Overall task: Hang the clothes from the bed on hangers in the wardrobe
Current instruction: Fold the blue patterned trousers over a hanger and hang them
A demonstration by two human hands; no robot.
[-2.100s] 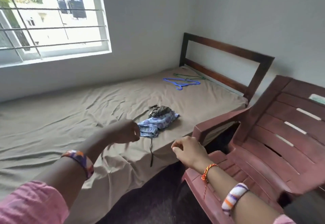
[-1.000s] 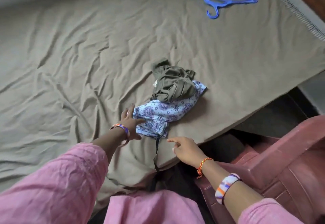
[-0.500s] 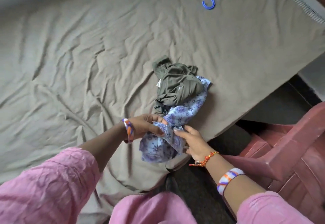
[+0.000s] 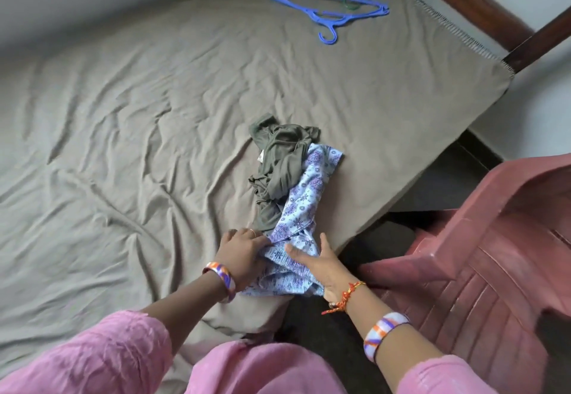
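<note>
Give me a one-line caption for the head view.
Both hands, left hand and right hand, grip the blue floral garment on the bed.

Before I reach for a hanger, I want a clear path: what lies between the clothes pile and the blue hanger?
Nothing: the head view shows only bare, wrinkled sheet between the clothes pile and the blue hanger.

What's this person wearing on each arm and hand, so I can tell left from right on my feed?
Both arms have pink sleeves. The left hand has a ring on one finger and an orange, purple and white bangle at the wrist. The right hand has an orange-red knotted thread at the wrist, with a matching striped bangle further up the forearm.
</note>
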